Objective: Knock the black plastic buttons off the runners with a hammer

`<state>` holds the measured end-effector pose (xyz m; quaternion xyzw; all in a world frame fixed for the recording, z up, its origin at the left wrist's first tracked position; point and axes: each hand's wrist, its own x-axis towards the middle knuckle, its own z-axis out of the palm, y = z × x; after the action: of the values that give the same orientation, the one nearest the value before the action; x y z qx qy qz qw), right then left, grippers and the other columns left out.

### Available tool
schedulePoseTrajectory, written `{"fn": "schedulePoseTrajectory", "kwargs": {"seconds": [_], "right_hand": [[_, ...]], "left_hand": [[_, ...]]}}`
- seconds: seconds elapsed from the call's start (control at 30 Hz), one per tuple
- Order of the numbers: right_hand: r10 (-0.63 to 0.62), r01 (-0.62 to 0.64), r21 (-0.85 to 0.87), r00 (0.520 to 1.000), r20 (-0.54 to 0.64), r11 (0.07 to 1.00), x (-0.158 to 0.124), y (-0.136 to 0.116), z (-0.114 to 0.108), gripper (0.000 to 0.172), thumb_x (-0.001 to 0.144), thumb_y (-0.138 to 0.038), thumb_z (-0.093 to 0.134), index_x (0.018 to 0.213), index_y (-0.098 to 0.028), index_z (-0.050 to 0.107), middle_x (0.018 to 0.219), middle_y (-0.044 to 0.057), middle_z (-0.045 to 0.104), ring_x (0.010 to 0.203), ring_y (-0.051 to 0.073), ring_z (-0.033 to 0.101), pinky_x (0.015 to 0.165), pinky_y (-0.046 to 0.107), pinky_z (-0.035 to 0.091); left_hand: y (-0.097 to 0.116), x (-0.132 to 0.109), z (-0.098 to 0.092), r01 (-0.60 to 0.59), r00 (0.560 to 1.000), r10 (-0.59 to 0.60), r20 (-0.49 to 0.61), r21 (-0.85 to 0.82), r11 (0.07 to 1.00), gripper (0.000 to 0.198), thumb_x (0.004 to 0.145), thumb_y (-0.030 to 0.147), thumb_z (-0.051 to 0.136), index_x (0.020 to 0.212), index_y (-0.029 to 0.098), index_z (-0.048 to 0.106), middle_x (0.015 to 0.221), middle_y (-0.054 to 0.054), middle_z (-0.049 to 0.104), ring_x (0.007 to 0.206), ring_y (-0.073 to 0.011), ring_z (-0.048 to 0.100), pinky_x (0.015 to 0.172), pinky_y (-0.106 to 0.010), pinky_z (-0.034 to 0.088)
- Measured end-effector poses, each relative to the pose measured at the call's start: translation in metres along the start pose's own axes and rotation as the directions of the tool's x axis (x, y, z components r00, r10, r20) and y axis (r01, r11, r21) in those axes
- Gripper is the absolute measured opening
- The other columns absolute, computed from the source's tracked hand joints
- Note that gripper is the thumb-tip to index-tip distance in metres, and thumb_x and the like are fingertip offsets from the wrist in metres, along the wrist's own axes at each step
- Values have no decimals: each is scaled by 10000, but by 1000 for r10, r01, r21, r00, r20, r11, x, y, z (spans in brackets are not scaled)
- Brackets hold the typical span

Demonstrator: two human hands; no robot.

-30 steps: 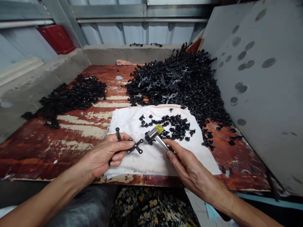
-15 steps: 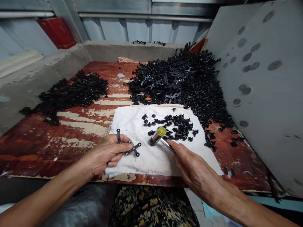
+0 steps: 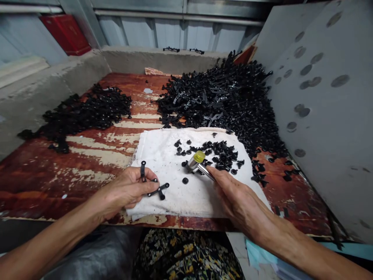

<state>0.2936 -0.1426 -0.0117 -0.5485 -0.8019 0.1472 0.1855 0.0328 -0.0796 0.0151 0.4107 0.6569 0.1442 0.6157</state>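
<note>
Pinched between the thumb and fingers of my left hand (image 3: pixel 128 188) is a black jointed linkage (image 3: pixel 159 189) with crossed arms and round ends, over the left part of a white cloth (image 3: pixel 171 202). My right hand (image 3: pixel 236 202) grips the metal handle of a small mallet (image 3: pixel 196 161); its head has a yellow face and tilts just above the cloth. One round black piece (image 3: pixel 185 180) lies alone on the cloth between my hands. Beyond the mallet, several small black knob-like parts (image 3: pixel 224 155) are scattered in a loose cluster.
A large heap of black linkages (image 3: pixel 215 97) fills the back right of the worn red table (image 3: pixel 96 171). A smaller pile (image 3: pixel 90 109) sits at the left. A grey spotted panel (image 3: pixel 320 116) bounds the right side. A red box (image 3: pixel 66 35) rests on the left ledge.
My left hand has shifted slightly left and down with the linkage. The mallet head has tilted a little and moved slightly right, and the lone round piece now shows on the cloth.
</note>
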Motion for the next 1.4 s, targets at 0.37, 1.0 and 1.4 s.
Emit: {"fn": "schedulePoseTrajectory", "kwargs": {"seconds": [0.37,1.0,1.4], "right_hand": [[8,16,190,993,-122,982,14,-1,8,470,902,-121,385,1359,-150,492,1217,160,673,1076,258,665,918,455,562],[304,-189,480,937,-173,857,-9,2,2,327,966,-344,444,1199,-171,594,814,53,709,748,185,691,680,280,583],[310,-201,478,937,-160,855,-10,4,4,371,970,-359,444,1248,-161,587,825,55,701,819,186,698,707,261,581]], "left_hand": [[13,7,8,-88,995,96,36,-176,980,403,567,244,830,835,172,537,520,61,542,318,15,224,339,-131,106],[41,38,21,-125,988,142,60,-228,966,218,718,49,712,714,161,526,455,92,431,288,5,235,284,-111,148],[41,45,20,-116,988,135,70,-222,968,237,669,40,755,709,145,546,473,84,459,290,9,246,281,-111,149]]}}
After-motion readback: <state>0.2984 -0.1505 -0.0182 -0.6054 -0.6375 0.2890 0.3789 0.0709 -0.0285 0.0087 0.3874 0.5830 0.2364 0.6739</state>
